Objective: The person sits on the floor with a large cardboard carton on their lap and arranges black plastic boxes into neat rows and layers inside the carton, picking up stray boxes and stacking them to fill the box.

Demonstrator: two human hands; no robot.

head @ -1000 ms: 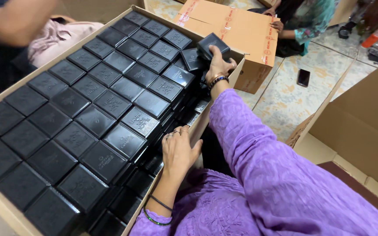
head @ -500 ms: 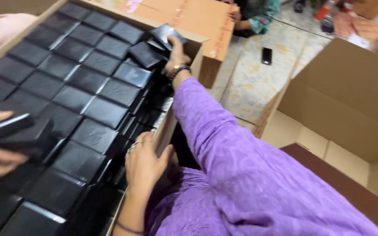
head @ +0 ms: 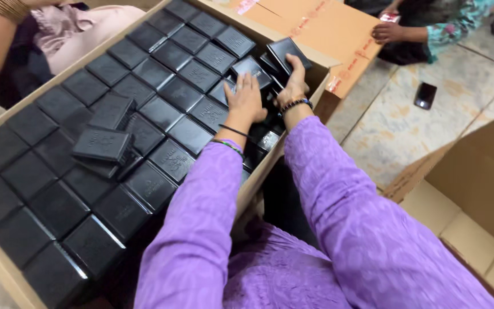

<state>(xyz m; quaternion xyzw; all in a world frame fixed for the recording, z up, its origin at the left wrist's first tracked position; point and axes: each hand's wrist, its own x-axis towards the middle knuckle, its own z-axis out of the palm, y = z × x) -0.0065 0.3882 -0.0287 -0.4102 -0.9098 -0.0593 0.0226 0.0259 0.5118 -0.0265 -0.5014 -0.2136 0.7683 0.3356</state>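
Your right hand (head: 294, 86) is clamped on a tilted small black box (head: 288, 52) at the far right corner of the big carton (head: 270, 171), as before. Your left hand (head: 246, 100) has left the carton's near wall and now lies beside it, fingers (head: 246, 86) apart, flat on a second black box (head: 247, 68). Two loose boxes (head: 107, 134) now rest atop the packed rows.
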